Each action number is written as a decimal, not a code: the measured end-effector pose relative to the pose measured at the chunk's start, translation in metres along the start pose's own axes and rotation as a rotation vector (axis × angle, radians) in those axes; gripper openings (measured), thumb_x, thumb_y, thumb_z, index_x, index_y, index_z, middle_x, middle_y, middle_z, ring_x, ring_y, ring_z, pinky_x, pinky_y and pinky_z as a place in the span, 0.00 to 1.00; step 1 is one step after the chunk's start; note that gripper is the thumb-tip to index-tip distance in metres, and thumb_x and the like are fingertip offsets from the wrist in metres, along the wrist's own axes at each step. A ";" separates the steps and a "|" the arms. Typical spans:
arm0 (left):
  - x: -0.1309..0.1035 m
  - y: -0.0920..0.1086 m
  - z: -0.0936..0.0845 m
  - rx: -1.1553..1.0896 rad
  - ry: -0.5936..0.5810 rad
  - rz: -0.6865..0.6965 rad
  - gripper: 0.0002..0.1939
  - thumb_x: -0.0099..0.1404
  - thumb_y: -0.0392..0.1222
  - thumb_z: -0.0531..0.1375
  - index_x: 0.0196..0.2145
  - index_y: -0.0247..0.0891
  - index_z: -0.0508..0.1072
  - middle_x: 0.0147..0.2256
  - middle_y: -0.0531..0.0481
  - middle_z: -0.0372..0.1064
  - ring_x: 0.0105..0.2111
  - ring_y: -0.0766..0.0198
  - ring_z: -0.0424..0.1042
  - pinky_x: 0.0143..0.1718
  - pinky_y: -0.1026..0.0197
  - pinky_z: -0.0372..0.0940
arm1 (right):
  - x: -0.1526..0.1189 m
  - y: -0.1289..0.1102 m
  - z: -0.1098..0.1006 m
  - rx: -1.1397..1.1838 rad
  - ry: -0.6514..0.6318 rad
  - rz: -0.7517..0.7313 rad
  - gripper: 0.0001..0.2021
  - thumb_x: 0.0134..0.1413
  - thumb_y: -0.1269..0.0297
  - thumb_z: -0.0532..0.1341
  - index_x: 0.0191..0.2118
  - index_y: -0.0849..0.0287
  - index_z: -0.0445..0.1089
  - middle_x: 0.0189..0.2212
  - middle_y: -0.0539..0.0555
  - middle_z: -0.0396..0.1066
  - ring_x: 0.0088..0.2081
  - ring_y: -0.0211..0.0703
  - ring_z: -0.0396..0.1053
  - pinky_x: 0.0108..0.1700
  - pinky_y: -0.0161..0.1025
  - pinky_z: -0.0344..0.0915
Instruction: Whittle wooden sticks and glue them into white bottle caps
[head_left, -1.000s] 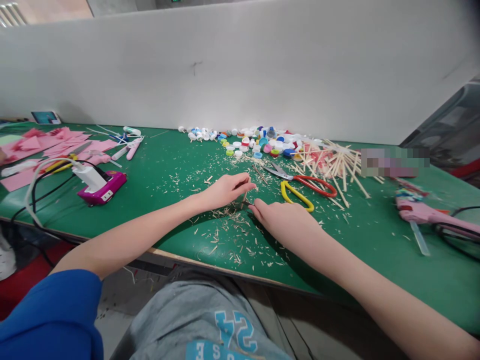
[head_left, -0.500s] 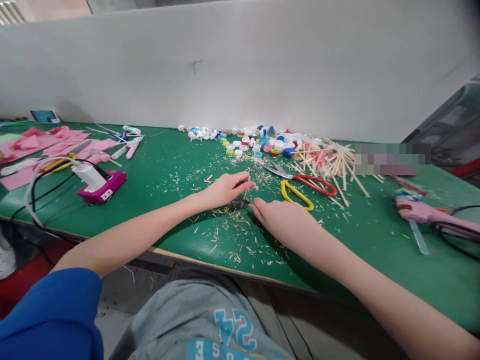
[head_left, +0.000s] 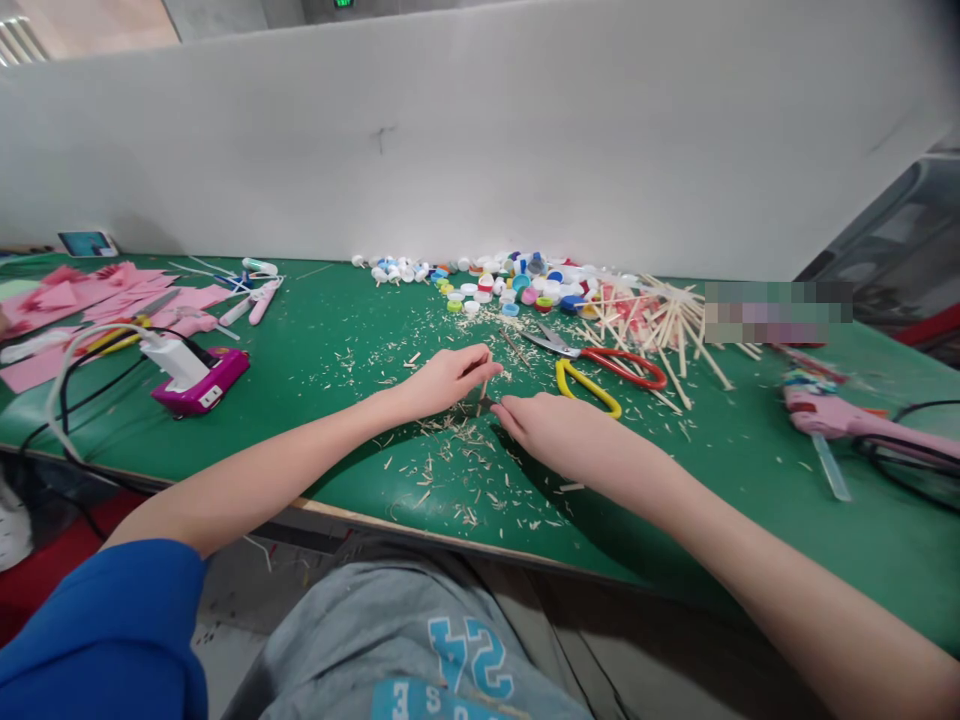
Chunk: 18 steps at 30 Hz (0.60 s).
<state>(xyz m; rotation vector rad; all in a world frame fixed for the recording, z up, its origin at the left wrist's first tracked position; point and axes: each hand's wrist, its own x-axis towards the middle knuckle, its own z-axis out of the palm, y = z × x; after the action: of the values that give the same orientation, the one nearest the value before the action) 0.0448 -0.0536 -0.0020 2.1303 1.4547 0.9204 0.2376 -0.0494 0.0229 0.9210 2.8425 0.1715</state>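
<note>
My left hand (head_left: 452,377) pinches a short wooden stick (head_left: 483,388), which points down toward the table. Close by on the right, my right hand (head_left: 532,420) is closed on a small dark blade (head_left: 487,402) whose tip meets the stick; the rest of it is hidden in my fingers. Pale wood shavings (head_left: 466,440) lie scattered under and around both hands. Just beyond my right hand rest scissors with one red and one yellow handle (head_left: 626,366), blades apart. A thin brownish stick (head_left: 516,348) lies left of them.
Behind the hands spread colourful bottle caps (head_left: 525,285) and a heap of wooden sticks (head_left: 679,325). A pink glue gun (head_left: 832,415) lies at right. To the left are a magenta power adapter (head_left: 202,383) with cables and pink paper sheets (head_left: 120,290). A white partition (head_left: 465,130) closes the back.
The blade shows slightly more beside the stick, and a pale wood piece now lies below my right wrist. Both hands keep their hold; the whole view has shifted slightly.
</note>
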 end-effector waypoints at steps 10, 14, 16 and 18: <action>0.001 -0.005 -0.001 0.046 0.012 -0.009 0.17 0.71 0.52 0.49 0.27 0.39 0.59 0.22 0.57 0.58 0.23 0.70 0.57 0.27 0.65 0.52 | 0.001 0.001 -0.005 0.069 -0.013 0.005 0.20 0.69 0.61 0.41 0.37 0.60 0.68 0.28 0.54 0.70 0.29 0.42 0.68 0.28 0.39 0.51; 0.000 -0.004 -0.002 0.073 0.000 0.012 0.16 0.71 0.50 0.49 0.28 0.39 0.60 0.22 0.57 0.59 0.23 0.70 0.56 0.28 0.64 0.52 | 0.002 -0.002 -0.006 0.079 -0.028 0.011 0.21 0.69 0.60 0.41 0.38 0.61 0.69 0.30 0.56 0.71 0.31 0.43 0.69 0.29 0.39 0.53; 0.000 -0.001 -0.002 0.084 -0.021 0.037 0.14 0.70 0.49 0.50 0.29 0.39 0.61 0.23 0.57 0.60 0.23 0.70 0.57 0.28 0.65 0.52 | 0.004 -0.005 -0.007 0.081 -0.045 0.019 0.21 0.69 0.60 0.42 0.38 0.62 0.70 0.30 0.58 0.72 0.32 0.44 0.71 0.29 0.39 0.55; 0.000 0.002 -0.001 0.089 -0.049 0.062 0.13 0.70 0.48 0.51 0.30 0.39 0.62 0.24 0.56 0.63 0.23 0.70 0.59 0.29 0.65 0.54 | 0.005 -0.009 -0.008 0.084 -0.062 0.033 0.22 0.69 0.61 0.42 0.37 0.63 0.71 0.30 0.59 0.72 0.33 0.45 0.71 0.29 0.39 0.55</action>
<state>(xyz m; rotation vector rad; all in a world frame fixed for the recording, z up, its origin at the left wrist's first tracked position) 0.0458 -0.0548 -0.0003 2.2577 1.4380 0.8339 0.2274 -0.0542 0.0289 0.9719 2.7977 0.0274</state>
